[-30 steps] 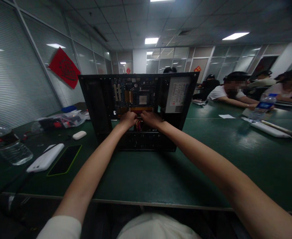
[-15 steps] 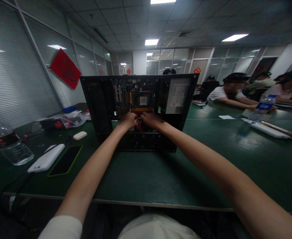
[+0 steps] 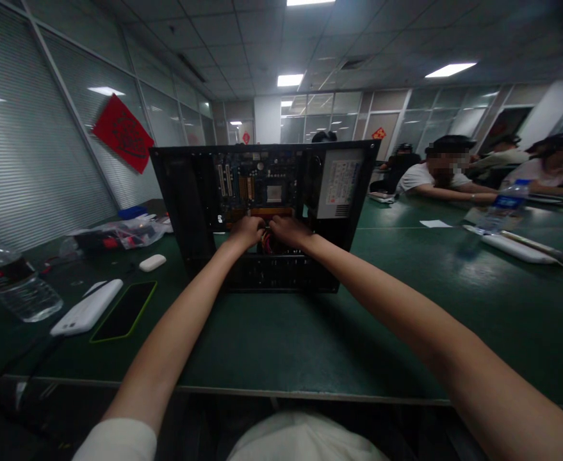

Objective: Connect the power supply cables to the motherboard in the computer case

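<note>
A black computer case point(image 3: 168, 192) stands open toward me on the green table point(image 3: 271, 346). Inside it are a motherboard point(image 3: 288, 173) with a bare square processor point(image 3: 274, 194), and a power supply point(image 3: 335, 186) at the upper right. My left hand point(image 3: 247, 232) and my right hand point(image 3: 288, 232) reach in side by side, just below the orange memory slots point(image 3: 274, 212). The fingers of both are curled and closed at the board's lower edge; what they grip is hidden. Red and yellow cables point(image 3: 268, 243) hang between and below them.
To the left lie a green-edged phone point(image 3: 125, 312), a white power bank point(image 3: 88, 307), a small white case point(image 3: 152, 262), a plastic bag point(image 3: 118, 235) and a water bottle point(image 3: 15, 282). Another bottle point(image 3: 505, 208), a white device point(image 3: 516, 248) and people point(image 3: 435, 173) are at the right.
My view has shifted slightly, so the scene sits a little further left. Both hands stay at the same spot inside the case.
</note>
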{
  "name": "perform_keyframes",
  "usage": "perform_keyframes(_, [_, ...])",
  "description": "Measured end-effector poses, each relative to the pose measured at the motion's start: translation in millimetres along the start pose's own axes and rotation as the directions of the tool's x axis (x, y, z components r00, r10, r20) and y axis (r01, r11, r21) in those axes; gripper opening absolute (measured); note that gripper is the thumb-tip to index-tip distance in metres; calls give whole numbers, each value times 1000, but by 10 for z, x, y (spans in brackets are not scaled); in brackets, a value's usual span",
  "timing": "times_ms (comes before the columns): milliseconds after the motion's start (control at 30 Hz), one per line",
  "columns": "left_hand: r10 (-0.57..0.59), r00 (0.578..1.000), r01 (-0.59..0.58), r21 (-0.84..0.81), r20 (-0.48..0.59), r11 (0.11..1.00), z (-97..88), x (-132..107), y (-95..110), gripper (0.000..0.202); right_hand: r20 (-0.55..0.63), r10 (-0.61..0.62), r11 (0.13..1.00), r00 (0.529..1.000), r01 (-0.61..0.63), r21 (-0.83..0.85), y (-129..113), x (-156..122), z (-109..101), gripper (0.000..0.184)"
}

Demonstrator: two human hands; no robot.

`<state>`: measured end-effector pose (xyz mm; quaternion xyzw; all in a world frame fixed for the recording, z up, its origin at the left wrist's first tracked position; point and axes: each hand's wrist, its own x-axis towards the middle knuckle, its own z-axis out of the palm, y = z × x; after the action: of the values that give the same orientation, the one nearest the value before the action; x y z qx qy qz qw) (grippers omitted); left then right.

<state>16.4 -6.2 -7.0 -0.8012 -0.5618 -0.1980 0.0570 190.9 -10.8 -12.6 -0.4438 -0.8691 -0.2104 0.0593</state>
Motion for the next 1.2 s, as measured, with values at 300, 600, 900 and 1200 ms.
perform_keyframes(300, [42, 999, -42, -17, 8, 999, -8, -2, -14, 30, 5, -24, 999, 1000, 24, -35, -6, -20, -40, 38])
perform_keyframes(600, [39, 999, -39, -26, 3, 999, 6, 1, -20, 30, -21, -9, 999, 1000, 8, -52, -2, -35, -39, 37])
perform_keyframes(900, [40, 999, -40, -39, 1, 998, 22, 12, -38, 27, 10, 22, 999, 1000, -21, -44, -30, -21, -47, 37])
perform_keyframes(1200, [27, 1000, -26, -39, 4, 999, 14, 8, -43, 28, 9, -5, 999, 1000, 5, -39, 0, -10, -48, 36])
